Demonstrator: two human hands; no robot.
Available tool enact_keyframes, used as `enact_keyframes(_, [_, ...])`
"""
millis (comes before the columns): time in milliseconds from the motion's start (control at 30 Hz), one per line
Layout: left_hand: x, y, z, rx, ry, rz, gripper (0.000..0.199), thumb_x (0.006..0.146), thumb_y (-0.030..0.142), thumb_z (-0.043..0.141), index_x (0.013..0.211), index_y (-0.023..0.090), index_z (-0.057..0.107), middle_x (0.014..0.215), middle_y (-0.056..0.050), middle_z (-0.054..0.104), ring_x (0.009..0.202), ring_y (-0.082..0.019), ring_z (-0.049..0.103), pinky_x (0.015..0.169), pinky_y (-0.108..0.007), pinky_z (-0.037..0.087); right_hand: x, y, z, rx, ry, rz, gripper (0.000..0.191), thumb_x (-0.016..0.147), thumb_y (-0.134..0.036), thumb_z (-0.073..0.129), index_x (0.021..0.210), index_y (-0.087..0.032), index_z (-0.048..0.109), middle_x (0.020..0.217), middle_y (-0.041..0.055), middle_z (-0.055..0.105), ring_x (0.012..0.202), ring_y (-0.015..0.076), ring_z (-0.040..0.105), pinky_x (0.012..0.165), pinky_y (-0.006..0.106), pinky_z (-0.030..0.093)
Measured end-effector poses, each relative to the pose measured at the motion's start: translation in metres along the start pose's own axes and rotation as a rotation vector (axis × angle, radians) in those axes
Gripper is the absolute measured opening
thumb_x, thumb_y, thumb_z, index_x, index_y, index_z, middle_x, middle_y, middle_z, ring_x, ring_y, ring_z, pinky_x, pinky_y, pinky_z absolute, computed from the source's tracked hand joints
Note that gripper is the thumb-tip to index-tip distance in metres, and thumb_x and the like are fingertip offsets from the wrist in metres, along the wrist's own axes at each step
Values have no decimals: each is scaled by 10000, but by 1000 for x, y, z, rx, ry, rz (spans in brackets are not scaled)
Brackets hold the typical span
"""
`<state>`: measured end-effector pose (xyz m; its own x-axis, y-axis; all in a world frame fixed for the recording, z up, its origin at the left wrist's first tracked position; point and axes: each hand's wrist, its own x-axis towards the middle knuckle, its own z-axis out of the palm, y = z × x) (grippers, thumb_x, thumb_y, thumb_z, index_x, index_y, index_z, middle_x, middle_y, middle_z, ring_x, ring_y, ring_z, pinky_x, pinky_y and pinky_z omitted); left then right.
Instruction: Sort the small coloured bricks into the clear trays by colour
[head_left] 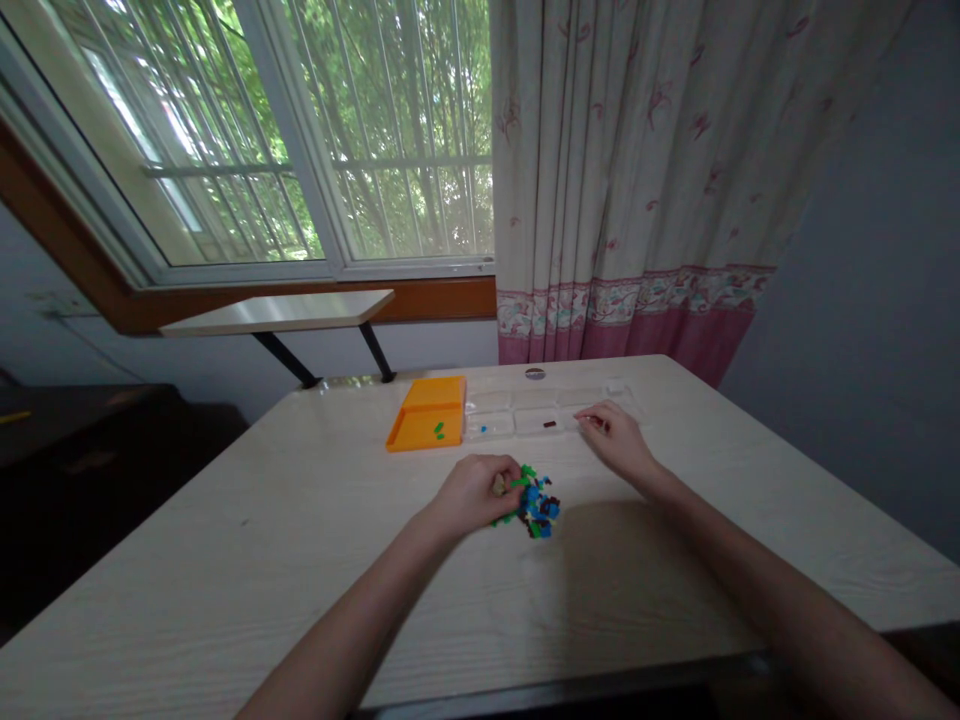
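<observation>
A loose pile of small toy building bricks (538, 505) in blue, green and dark brown lies on the table. My left hand (476, 493) is at the pile's left side, thumb and fingertips closed together against it. A green brick shows at those fingertips, but whether they grip it is unclear. Over the right part of a clear compartment box (532, 425), my right hand (616, 438) is closed in a pinch; whatever is between its fingers is too small to name. One compartment holds a dark brown brick (550, 424), another a small blue brick (484, 429).
An open orange case (424, 415) with a few green bricks (439, 430) stands left of the clear box. Behind the box lies a small dark oval object (535, 374). A raised white shelf (281, 310) on black legs is at the back left, below the window.
</observation>
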<state>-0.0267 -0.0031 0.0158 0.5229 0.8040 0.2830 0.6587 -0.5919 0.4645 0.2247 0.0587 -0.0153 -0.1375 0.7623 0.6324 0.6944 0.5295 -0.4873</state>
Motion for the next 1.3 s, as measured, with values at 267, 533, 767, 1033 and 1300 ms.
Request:
enact_keyframes(267, [0,-6,4,-8,103,0,147,704,193,525,813,172,622,721,-8,622,607,-106,508,586,-199,386,-33,-72,31,136,-277,-254,193,791,-267,523,963,-212,593,853,39,592,785,138,559,707,243,449])
enact_keyframes(533, [1,-5,6,-27,104,9,146,700,187,533,817,168,618,736,-12,625,633,-112,524,595,-202,396,-34,-67,31,75,-238,-280,175,800,-303,516,918,-220,616,828,36,588,756,136,560,694,240,450])
enact_keyframes(767, [1,-6,7,-51,102,17,150,716,197,522,831,172,615,743,-2,616,613,-100,511,575,-193,384,-30,-64,28,25,-247,-307,192,808,-326,503,905,-230,639,829,36,572,729,122,555,686,227,449])
enact_keyframes(1033, [2,-14,8,-96,160,-22,141,737,214,531,842,173,617,730,2,611,578,-84,490,542,-177,372,-25,-59,23,59,-196,-284,189,806,-319,509,880,-213,648,815,42,564,733,120,551,641,207,447])
enact_keyframes(1300, [3,-15,12,-185,273,-31,110,725,213,558,807,170,620,633,23,573,485,-56,432,462,-153,347,-26,-59,26,91,-235,-257,211,793,-341,523,895,-192,631,813,41,575,651,103,531,603,202,434])
